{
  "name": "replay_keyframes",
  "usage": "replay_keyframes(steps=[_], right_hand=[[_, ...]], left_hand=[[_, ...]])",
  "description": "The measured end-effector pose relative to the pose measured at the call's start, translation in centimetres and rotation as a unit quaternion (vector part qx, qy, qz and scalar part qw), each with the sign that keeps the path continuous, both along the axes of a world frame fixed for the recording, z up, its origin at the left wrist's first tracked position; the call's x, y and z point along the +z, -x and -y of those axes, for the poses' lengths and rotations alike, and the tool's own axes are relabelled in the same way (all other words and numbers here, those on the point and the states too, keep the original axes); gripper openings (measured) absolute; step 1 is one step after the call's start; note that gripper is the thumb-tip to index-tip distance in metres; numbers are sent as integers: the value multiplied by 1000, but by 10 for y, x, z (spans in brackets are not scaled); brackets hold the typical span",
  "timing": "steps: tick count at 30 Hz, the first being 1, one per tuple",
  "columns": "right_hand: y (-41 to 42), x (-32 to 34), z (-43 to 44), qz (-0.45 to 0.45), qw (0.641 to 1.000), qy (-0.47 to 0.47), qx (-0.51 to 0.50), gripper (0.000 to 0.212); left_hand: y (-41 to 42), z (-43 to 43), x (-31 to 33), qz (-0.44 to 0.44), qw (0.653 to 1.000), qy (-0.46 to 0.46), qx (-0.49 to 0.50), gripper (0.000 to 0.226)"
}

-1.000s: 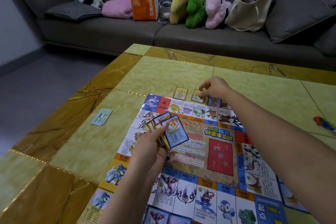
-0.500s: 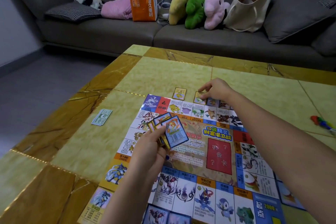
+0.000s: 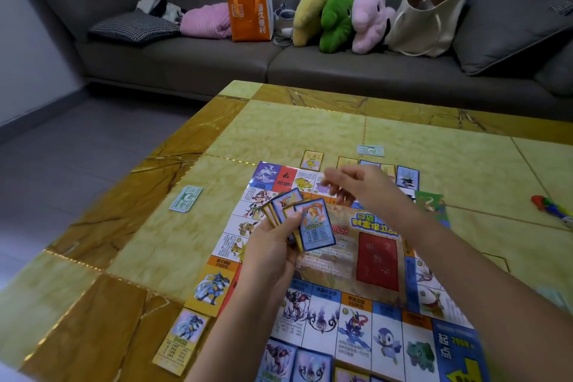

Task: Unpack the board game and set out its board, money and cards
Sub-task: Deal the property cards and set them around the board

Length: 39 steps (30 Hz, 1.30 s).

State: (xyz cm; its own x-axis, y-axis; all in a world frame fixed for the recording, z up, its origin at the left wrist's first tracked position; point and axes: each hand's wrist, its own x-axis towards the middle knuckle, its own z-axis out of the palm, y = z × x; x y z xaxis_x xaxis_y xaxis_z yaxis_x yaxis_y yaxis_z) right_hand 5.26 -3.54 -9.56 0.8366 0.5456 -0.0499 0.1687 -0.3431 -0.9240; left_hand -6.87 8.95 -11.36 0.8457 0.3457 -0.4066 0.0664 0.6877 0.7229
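Observation:
The game board [image 3: 378,260] lies flat on the yellow table [image 3: 279,130]. My left hand [image 3: 273,251] grips a fanned stack of cards [image 3: 300,220] above the board's left half. My right hand [image 3: 353,184] hovers over the board's far edge, fingers loosely curled, holding nothing that I can see. A row of cards lies along that far edge, among them a yellow card [image 3: 311,160] and a blue card [image 3: 407,177]. A yellow card [image 3: 181,339] lies at the near left corner. Two banknotes lie on the table, a banknote [image 3: 186,198] at the left and a banknote [image 3: 370,150] beyond the board.
A grey sofa [image 3: 217,62] stands behind the table with an orange bag [image 3: 251,17], plush toys [image 3: 338,18], a canvas tote [image 3: 424,22] and cushions. Coloured game pieces [image 3: 548,206] lie at the table's right. The floor is to the left.
My right hand has left the card it laid at the board's far edge and drawn back toward the fanned cards. The view has shifted, showing more cards beyond the board.

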Motion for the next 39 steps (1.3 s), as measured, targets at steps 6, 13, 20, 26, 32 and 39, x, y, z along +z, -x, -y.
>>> replay_keyframes(steps=[6, 13, 20, 26, 32, 39], right_hand=[[50, 5, 23, -2, 997, 73, -3, 24], [79, 17, 54, -33, 996, 54, -70, 23], [115, 10, 84, -109, 986, -36, -121, 15], [142, 6, 115, -161, 968, -101, -164, 20], [159, -1, 152, -174, 947, -132, -236, 16], [165, 0, 173, -162, 940, -149, -263, 17]], left_hand=[[10, 17, 8, 30, 999, -7, -21, 17], [28, 32, 16, 29, 997, -12, -72, 18], [49, 38, 15, 7, 996, -21, -83, 12], [69, 49, 11, -40, 994, -34, -96, 5], [88, 60, 5, -71, 993, -12, -98, 36], [96, 69, 18, -64, 992, -17, -106, 30]])
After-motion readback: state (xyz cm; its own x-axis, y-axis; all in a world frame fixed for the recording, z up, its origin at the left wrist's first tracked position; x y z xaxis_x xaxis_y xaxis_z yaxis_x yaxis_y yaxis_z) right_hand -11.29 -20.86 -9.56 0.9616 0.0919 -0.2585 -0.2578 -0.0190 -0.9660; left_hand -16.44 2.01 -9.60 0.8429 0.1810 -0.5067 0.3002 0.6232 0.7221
